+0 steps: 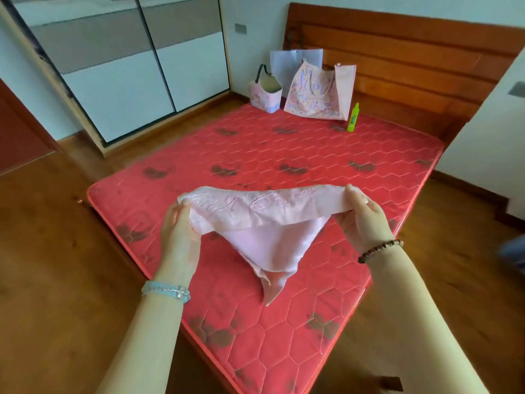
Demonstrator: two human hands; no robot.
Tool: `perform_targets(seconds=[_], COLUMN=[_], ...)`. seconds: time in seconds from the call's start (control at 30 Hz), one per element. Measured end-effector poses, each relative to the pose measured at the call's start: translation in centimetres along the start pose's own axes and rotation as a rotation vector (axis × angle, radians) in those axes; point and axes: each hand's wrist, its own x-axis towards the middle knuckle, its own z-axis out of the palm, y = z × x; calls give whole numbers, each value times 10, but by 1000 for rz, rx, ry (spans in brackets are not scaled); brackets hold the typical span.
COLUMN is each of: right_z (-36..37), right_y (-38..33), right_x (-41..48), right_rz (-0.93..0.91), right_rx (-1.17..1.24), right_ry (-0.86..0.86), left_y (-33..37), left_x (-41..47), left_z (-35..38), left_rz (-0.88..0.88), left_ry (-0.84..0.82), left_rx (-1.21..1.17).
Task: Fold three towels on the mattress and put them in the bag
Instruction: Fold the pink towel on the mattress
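Note:
A pale pink towel point(264, 223) with an embroidered band hangs in the air above the red quilted mattress point(284, 155). My left hand point(177, 231) grips its left corner and my right hand point(363, 214) pinches its right corner. The cloth is stretched between them, and its lower part sags to a point that touches the mattress. A pink patterned tote bag point(318, 91) stands upright at the far end of the mattress, against the wooden headboard. No other towel is in sight.
A small pink basket point(265, 96) with a black handle and a white paper bag point(287, 66) stand left of the tote. A green bottle point(353, 118) stands to its right. Wooden floor surrounds the mattress; a sliding-door wardrobe point(127, 66) is at the left.

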Motion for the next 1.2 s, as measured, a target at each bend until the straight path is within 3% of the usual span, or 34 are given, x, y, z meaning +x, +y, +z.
perform_targets(seconds=[0.13,0.3,0.53,0.83,1.2], right_z=[18,32,46,36,8], right_y=[-42,-77,-91,-58,23], right_x=[-33,-72,-93,-52,73], right_rz=[-116,-217,-271,-130,97], right_rx=[-44,-48,2,-49,-23], right_ry=[-28,-56,-77,-49,95], left_y=[51,100,123,87,-12], left_x=[3,-12,-20,2,85], left_z=[4,6,-4,-6,25], left_rz=[53,180,249,89,-89], left_ry=[-8,-118,-199,-92,80], left_rx=[48,-64,-100,-102,44])
